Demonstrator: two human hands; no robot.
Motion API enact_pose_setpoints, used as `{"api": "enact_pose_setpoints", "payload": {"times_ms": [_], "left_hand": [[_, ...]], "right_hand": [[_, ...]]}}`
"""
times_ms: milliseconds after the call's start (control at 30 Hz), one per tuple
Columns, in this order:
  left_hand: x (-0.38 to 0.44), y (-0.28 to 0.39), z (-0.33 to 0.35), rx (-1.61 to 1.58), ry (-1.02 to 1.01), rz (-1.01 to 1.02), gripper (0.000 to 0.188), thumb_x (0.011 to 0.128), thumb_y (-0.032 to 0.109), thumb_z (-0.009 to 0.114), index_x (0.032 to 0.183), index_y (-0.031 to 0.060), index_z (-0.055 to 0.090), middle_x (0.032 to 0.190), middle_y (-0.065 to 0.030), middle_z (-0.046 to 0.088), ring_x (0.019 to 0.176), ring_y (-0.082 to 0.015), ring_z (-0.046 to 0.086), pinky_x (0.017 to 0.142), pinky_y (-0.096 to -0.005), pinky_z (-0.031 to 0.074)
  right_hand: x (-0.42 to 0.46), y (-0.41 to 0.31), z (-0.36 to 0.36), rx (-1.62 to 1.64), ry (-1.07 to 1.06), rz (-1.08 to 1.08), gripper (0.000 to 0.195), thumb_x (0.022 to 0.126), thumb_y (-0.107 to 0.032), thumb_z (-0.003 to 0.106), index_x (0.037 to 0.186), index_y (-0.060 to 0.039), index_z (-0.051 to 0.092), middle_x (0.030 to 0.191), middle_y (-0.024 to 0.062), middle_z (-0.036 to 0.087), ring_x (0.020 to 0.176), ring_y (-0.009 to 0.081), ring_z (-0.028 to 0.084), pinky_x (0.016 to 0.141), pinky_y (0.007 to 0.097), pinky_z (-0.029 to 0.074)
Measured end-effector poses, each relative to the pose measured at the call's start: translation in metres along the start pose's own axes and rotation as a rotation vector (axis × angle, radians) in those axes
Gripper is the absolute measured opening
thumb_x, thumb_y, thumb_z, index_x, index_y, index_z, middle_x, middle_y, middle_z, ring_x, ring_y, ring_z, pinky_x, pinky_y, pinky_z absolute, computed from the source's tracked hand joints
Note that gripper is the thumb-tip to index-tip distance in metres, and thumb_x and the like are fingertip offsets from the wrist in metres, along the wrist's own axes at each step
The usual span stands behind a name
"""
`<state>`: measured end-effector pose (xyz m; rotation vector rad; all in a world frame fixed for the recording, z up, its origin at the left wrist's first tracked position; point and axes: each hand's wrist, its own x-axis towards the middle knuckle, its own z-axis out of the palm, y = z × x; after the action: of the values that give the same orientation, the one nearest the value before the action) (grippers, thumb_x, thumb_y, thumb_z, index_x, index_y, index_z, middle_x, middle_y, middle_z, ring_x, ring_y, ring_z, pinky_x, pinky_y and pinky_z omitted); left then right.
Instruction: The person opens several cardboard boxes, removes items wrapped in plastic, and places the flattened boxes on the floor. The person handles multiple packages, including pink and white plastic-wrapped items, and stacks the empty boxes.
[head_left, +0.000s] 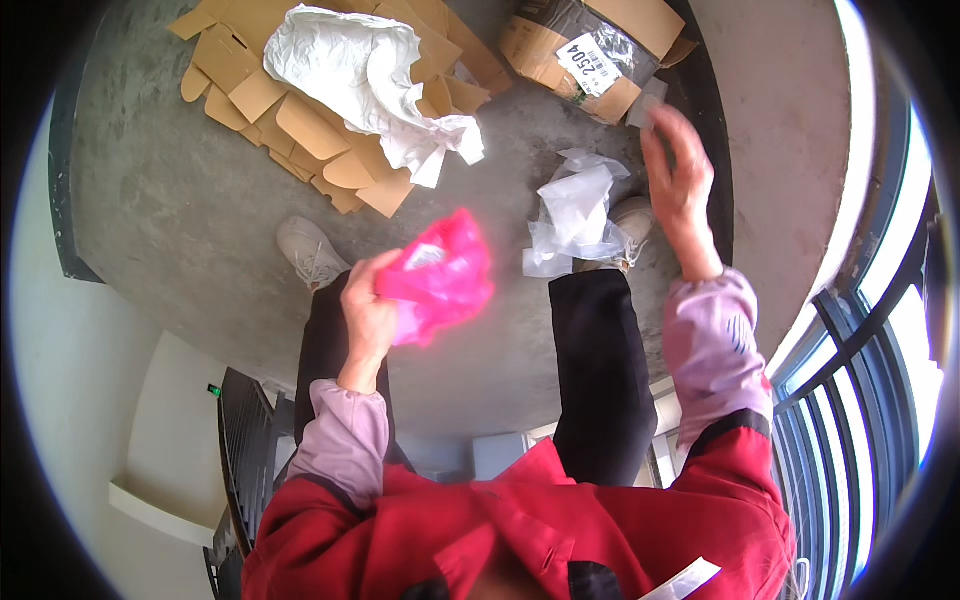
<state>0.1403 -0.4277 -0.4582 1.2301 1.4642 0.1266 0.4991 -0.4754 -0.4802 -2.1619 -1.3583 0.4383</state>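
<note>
My left hand (369, 307) grips a crumpled bright pink plastic bag (450, 274) with a whitish patch on it, held above the floor between my knees. At the upper right, my right hand (679, 176) is blurred, its fingers reaching toward a small translucent plastic piece (646, 103) beside a cardboard box (562, 56). Whether the fingertips touch or pinch that piece cannot be told. A loose heap of clear and white plastic bags (577, 206) lies on the floor against my right shoe (634, 225).
Flattened brown cardboard boxes (247, 67) lie piled at the upper left, with crumpled white paper (352, 64) on top. My left shoe (306, 247) stands just below them. A wall (787, 150) and dark metal railing (847, 420) run along the right; another railing (244, 435) stands lower left.
</note>
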Motion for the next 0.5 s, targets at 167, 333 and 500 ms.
{"api": "enact_pose_setpoints", "payload": {"times_ms": [167, 333, 500], "left_hand": [[0.000, 0.008, 0.012, 0.150, -0.237, 0.300, 0.034, 0.060, -0.011, 0.063, 0.091, 0.0023, 0.064, 0.095, -0.0114, 0.059, 0.087, -0.0261, 0.059, 0.075, -0.0300, 0.047], [-0.004, 0.008, 0.015, 0.093, -0.267, 0.245, 0.037, 0.060, -0.007, 0.068, 0.095, 0.0023, 0.063, 0.093, -0.0102, 0.060, 0.086, -0.0214, 0.060, 0.074, -0.0272, 0.047], [-0.005, 0.008, 0.020, 0.067, -0.365, 0.270, 0.036, 0.060, -0.006, 0.068, 0.094, 0.0026, 0.063, 0.092, -0.0107, 0.060, 0.083, -0.0218, 0.061, 0.071, -0.0273, 0.048]], "right_hand": [[0.076, 0.028, 0.037, -0.265, 0.050, -0.171, 0.029, 0.081, -0.020, 0.062, 0.107, -0.0054, 0.060, 0.110, 0.0125, 0.059, 0.101, 0.0298, 0.055, 0.087, 0.0349, 0.043], [0.081, 0.004, 0.046, -0.301, -0.119, -0.219, 0.037, 0.073, -0.018, 0.069, 0.109, -0.0142, 0.059, 0.087, 0.0087, 0.059, 0.086, 0.0279, 0.056, 0.077, 0.0360, 0.046], [0.105, 0.039, 0.026, -0.426, -0.160, 0.216, 0.096, 0.059, -0.047, 0.078, 0.132, -0.0024, 0.035, 0.092, 0.0171, 0.059, 0.089, 0.0285, 0.059, 0.079, 0.0377, 0.048]]}}
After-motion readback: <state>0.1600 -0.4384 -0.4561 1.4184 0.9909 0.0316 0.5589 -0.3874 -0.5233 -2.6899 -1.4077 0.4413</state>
